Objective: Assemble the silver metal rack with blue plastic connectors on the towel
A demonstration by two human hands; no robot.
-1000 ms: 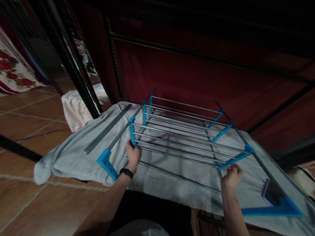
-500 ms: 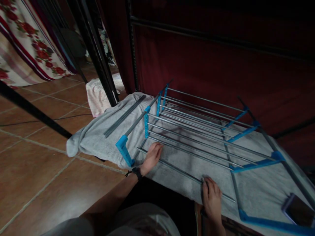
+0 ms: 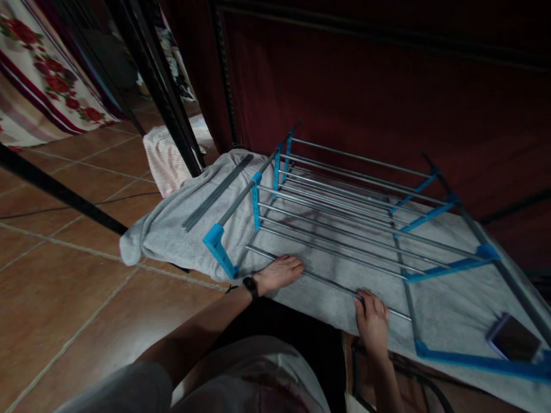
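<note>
A rack of grey metal rods and blue plastic connectors (image 3: 353,206) lies on a grey towel (image 3: 172,223) spread on the floor. One loose metal rod (image 3: 327,281) lies on the towel in front of the rack. My left hand (image 3: 279,272) rests flat on this rod near its left end, fingers stretched out, with a black band on the wrist. My right hand (image 3: 372,315) curls its fingers over the same rod further right.
A bundle of spare grey rods (image 3: 217,192) lies on the towel's left part. A phone (image 3: 514,338) sits at the towel's right corner. Black metal posts (image 3: 172,103) and a pink-striped cloth (image 3: 167,158) stand at the left, on a brown tiled floor (image 3: 64,287). A dark red fabric wall (image 3: 365,92) is behind.
Both hands left the blue side connectors of the rack and came down onto the loose front rod. The view swung left and nearer the floor.
</note>
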